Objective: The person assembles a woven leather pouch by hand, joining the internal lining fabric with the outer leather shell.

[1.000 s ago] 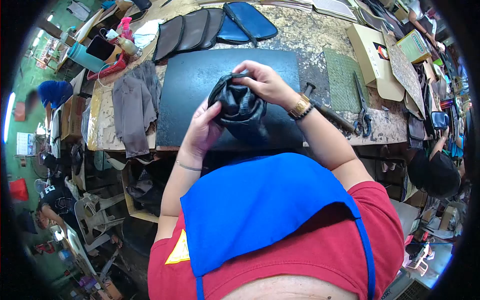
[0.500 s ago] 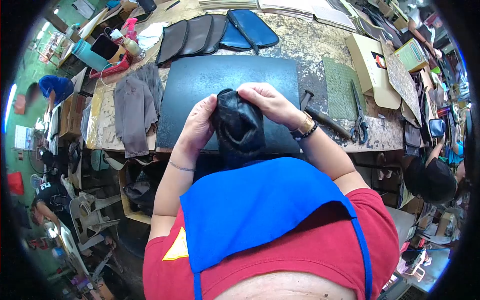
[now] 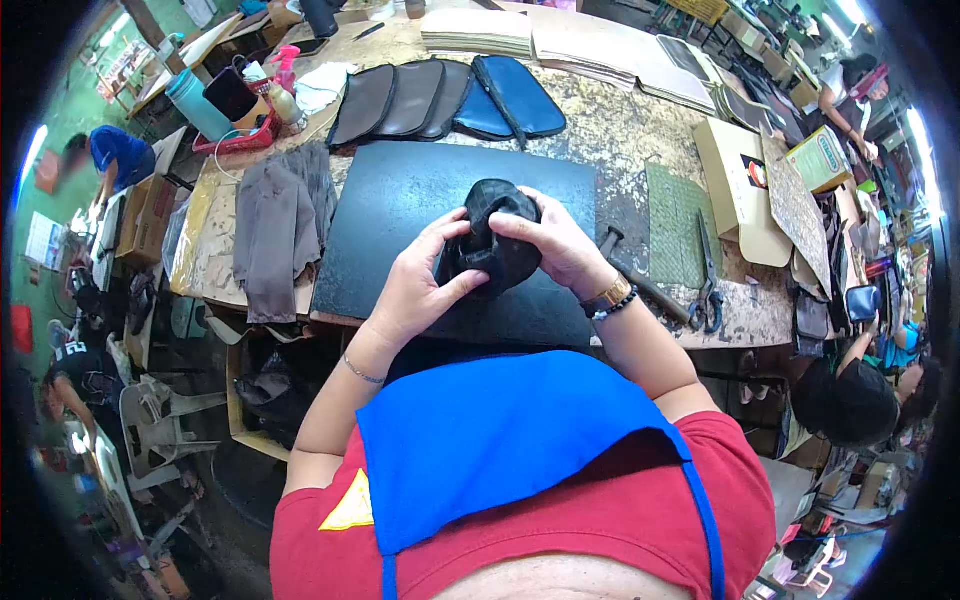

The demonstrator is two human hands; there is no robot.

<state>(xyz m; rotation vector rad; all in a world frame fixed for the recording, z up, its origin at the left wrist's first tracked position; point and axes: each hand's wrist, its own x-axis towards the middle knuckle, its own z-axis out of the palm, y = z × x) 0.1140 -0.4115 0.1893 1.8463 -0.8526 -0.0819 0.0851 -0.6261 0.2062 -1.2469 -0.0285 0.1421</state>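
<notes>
Both my hands hold a black, bunched-up leather-like piece [image 3: 500, 250] above the dark board [image 3: 400, 190] on the table. My left hand [image 3: 420, 285] grips its left side, thumb pressed along the lower edge. On the right side, my right hand [image 3: 560, 238] has its thumb laid over the top of the piece and its fingers around the far side. The piece is rounded and folded, with an opening or crease facing up. Brown pouches [image 3: 408, 95] and blue pouches [image 3: 525, 95] lie behind the board.
Grey-brown cloth pieces [image 3: 275, 230] lie left of the board. At the right are a hammer [image 3: 645, 278], large scissors [image 3: 708, 270], a green mat [image 3: 675, 225] and an open cardboard box [image 3: 735, 180]. A red basket [image 3: 240, 140] holds bottles. Other people are at both sides.
The black piece has been turned and gathered into a rounder bundle. My left hand has moved from its upper edge to its lower left, and my right thumb now lies over it. The view has shifted.
</notes>
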